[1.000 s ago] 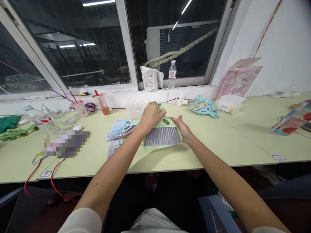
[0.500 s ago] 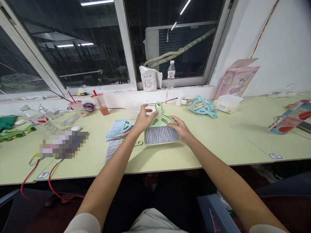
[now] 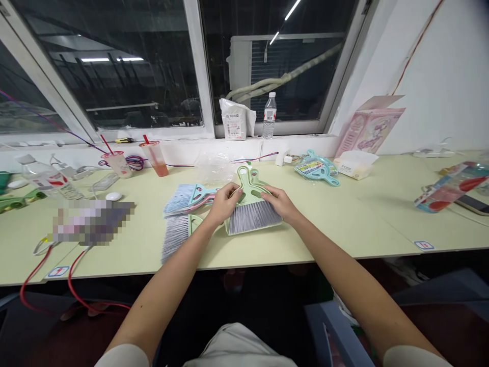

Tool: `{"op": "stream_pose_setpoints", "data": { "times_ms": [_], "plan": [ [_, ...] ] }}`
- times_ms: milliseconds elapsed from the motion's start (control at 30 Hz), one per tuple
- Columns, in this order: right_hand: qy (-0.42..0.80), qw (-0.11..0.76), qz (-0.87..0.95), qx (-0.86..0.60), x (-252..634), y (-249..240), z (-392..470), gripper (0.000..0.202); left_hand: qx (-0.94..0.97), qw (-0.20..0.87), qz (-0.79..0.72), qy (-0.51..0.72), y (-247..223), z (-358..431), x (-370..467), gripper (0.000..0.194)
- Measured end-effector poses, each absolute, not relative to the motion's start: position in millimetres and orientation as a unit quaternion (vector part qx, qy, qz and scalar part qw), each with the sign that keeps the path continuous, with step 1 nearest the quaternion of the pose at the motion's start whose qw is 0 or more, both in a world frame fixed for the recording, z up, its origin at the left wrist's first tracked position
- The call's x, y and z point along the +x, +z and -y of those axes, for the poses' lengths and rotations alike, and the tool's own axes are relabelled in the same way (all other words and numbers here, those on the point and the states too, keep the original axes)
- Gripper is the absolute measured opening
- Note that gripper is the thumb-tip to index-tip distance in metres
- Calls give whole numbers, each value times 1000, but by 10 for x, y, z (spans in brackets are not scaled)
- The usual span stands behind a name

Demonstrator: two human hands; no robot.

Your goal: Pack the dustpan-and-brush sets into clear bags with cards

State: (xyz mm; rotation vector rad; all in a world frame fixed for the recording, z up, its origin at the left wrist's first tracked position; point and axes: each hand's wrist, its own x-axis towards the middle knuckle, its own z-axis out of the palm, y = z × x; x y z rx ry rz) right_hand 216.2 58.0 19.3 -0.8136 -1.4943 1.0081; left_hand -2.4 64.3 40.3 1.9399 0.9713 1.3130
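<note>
A light green hand broom with grey bristles lies against a matching green dustpan, their handles pointing away from me and slightly offset. My left hand is closed on the left side of the broom's head, thumb on top. On the opposite side my right hand grips the pair, thumb over the front and fingers hidden behind. Left of them, a blue-bristled hand broom lies stacked on a pink one. Another green broom with grey bristles lies nearer me, partly behind my left forearm.
Clear plastic wrapping lies behind the brooms. A wrapped blue broom-and-dustpan set is at the right, beside a tissue pack and a pink box. Drink cups and a water bottle stand left.
My left hand, raised with fingers apart near the handle, has come down and closed on the broom's left side. The broom's handle has shifted left, showing the dustpan's handle beside it.
</note>
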Motion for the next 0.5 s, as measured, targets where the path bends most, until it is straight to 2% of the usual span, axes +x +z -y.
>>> {"op": "stream_pose_setpoints", "data": {
  "times_ms": [233, 500],
  "plan": [
    [403, 558, 644, -335, 2144, 182, -578, 30, 737, 295, -360, 490, 338, -605, -18, 22],
    [403, 581, 617, -345, 2140, 202, -590, 30, 718, 293, -370, 512, 332, -614, -8, 31]
  ]
}}
